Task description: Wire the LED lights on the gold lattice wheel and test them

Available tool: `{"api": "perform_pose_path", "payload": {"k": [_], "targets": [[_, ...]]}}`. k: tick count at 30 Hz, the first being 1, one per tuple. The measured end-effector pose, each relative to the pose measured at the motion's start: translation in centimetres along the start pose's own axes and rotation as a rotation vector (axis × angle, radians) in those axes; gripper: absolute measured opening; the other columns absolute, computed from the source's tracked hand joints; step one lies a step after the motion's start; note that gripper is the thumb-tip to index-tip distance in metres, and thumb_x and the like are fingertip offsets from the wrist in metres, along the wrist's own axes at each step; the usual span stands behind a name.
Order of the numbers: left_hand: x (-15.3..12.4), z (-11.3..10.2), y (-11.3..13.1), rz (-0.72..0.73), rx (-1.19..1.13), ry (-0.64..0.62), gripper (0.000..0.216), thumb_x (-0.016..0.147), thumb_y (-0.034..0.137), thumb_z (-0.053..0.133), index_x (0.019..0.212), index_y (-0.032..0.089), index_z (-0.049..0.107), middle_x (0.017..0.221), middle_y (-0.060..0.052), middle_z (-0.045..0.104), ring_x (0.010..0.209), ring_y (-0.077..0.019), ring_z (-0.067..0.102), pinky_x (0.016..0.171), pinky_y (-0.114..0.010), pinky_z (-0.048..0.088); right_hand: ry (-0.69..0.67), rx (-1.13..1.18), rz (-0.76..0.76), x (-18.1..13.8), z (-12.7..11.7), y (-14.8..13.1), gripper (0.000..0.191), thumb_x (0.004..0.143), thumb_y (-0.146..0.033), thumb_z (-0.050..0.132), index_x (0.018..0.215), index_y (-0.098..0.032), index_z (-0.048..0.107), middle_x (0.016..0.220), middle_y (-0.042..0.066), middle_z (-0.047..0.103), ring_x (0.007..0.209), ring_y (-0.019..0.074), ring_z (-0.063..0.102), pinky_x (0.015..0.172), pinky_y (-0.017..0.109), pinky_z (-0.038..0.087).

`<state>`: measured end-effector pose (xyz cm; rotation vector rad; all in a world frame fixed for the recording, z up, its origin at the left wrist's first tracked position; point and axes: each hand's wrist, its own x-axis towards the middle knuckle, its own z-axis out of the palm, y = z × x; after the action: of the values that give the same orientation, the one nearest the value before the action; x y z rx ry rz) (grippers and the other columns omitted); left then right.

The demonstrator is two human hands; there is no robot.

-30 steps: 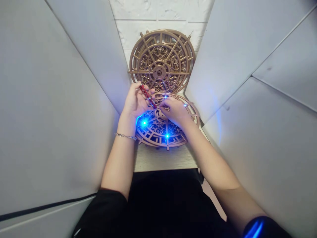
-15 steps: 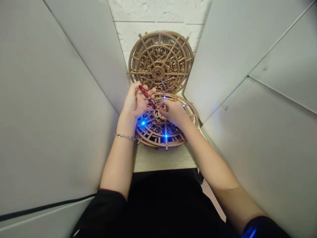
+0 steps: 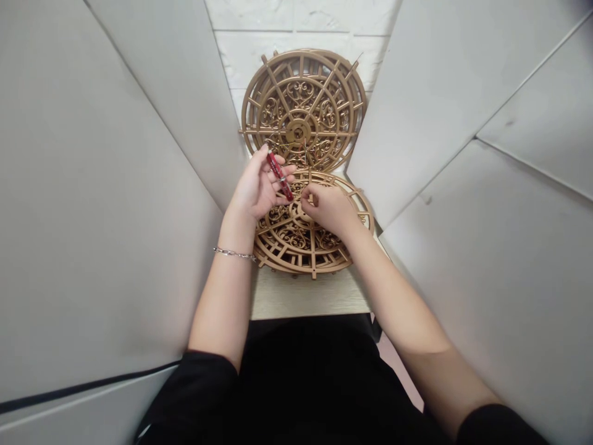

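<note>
My left hand (image 3: 257, 188) holds a small red stick-shaped part (image 3: 279, 175) between thumb and fingers, above the near golden filigree disc (image 3: 296, 244) that lies flat on the narrow table. My right hand (image 3: 330, 209) is pinched over the disc's middle, its fingertips close to the red part's lower end; what it pinches is too small to name, perhaps a thin wire. A second golden filigree disc (image 3: 302, 108) stands upright against the white brick wall behind. A thin bracelet (image 3: 234, 253) is on my left wrist.
Grey partition panels (image 3: 106, 185) close in on both sides, leaving a narrow strip of light wooden table (image 3: 306, 296). The table's front edge runs just above my black-clothed lap. The white brick wall (image 3: 301, 31) is at the back.
The blue lights on the flat disc have gone out. My left hand has lifted the red part slightly up and my right hand stays pinched at the disc's middle.
</note>
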<state>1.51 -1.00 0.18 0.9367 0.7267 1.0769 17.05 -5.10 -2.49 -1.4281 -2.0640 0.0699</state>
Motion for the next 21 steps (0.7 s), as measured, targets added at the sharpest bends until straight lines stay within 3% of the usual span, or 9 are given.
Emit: {"api": "perform_pose_path", "payload": {"k": [21], "targets": [[0.21,-0.44,0.01,-0.002,-0.097,0.031,0.038,0.076,0.053,0.039,0.087,0.021,0.056,0.077,-0.002,0.066,0.084,-0.0188,0.064,0.069,-0.034,0.052,0.037,-0.006,0.013,0.00,0.05,-0.11,0.015,0.078,-0.028,0.043,0.079,-0.020,0.056,0.058,-0.001,0.052,0.052,0.0097,0.040,0.052,0.023,0.023]]}}
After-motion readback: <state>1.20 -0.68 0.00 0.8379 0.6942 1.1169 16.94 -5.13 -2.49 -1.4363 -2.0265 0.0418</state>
